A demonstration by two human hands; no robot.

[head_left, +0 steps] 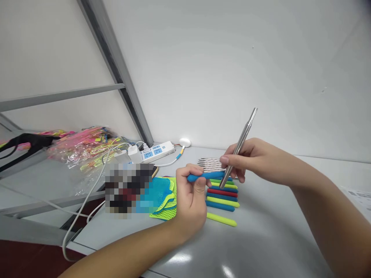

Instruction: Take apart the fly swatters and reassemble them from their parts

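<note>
My left hand (193,197) is closed around a blue rubbery handle sleeve (213,176), held level above the table. In my right hand (245,158), pinched between thumb and fingers, is a shiny metal telescopic rod (243,135) with a thinner upper end. The rod is tilted, and its lower end is close to the sleeve's right end; whether they touch I cannot tell. Below lie several sleeves in a row, among them a red sleeve (222,192) and a yellow-green sleeve (222,219) nearest me. Several metal rods (207,163) lie behind my hands, partly hidden.
Left of my left hand, blue and yellow-green perforated swatter heads (164,193) are stacked beside a blurred-out patch. A white power strip (158,151) with plugs and cables lies toward the wall. Plastic-wrapped colourful goods (89,146) sit on the left behind a metal frame (116,73).
</note>
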